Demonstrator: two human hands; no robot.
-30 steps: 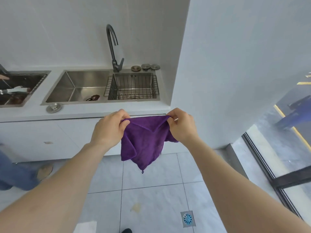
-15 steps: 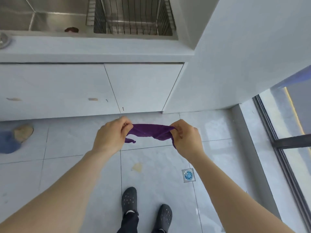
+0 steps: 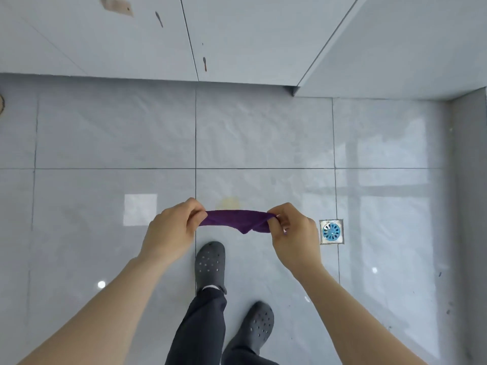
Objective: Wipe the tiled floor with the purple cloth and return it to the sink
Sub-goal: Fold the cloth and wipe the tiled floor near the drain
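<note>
Stretching between the left hand (image 3: 171, 230) and right hand (image 3: 291, 235), both pinching its ends, the purple cloth (image 3: 234, 221) sags, bunched, above the floor (image 3: 113, 143).

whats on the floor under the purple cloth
A yellowish stain shows on the tiled floor just past the purple cloth; the cloth covers its near edge, so its full extent is hidden.
</note>
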